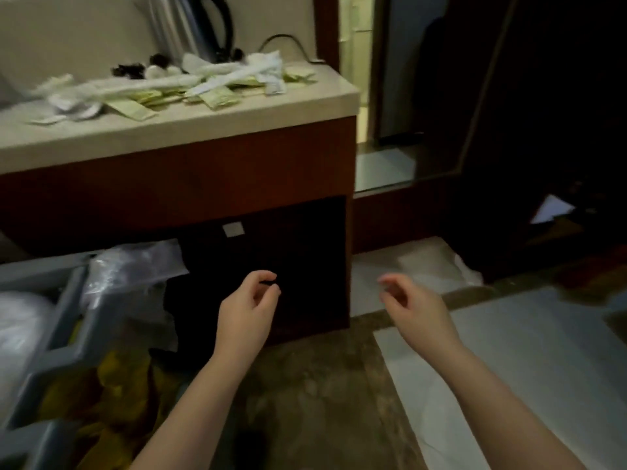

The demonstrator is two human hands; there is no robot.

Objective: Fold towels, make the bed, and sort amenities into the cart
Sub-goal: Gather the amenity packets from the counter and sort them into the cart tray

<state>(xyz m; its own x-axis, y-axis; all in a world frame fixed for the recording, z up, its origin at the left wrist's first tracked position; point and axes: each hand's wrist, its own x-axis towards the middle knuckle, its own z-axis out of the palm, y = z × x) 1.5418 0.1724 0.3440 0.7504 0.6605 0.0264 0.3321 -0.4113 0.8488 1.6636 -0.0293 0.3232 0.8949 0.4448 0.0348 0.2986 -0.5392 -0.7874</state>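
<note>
My left hand (pixel 249 308) hovers in front of the dark cabinet opening, its thumb and fingertips pinching a small black item (pixel 268 283). Level with it and further right, my right hand (pixel 409 305) hangs with loosely curled fingers and holds nothing. A pile of amenities (pixel 190 84) lies on the beige countertop (pixel 210 122) above: white wrapped packets, pale green sachets and a few small black pieces (pixel 130 70). The grey cart (pixel 59 329) stands at the lower left, with clear plastic bags (pixel 132 269) and a yellow bag (pixel 112 398) in it.
A steel kettle (pixel 190 25) with a black handle stands at the back of the counter. The wooden cabinet (pixel 210 171) has a dark open recess below. White sheets (pixel 529 361) lie on the floor to the right, and a dark doorway is beyond.
</note>
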